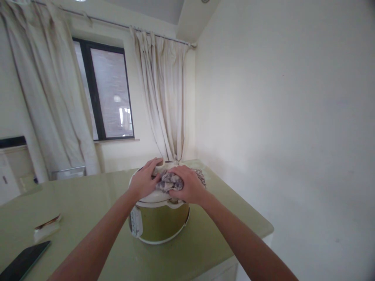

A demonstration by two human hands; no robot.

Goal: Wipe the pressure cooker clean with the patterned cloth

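Observation:
A round olive-green cooker [159, 222] with a white lid and white base ring stands on the green table [88, 203]. A crumpled grey-and-white patterned cloth [170, 181] lies on the lid. My right hand [189, 185] is closed over the cloth and presses it onto the lid. My left hand [145, 179] rests on the left side of the lid, fingers curled, with the fingertips touching the cloth's edge.
A dark tablet or phone [23, 263] lies at the table's near left edge, and a small packet [47, 228] sits beside it. The table's right edge runs close to a bare white wall. Behind are curtains [164, 97] and a dark window [105, 93].

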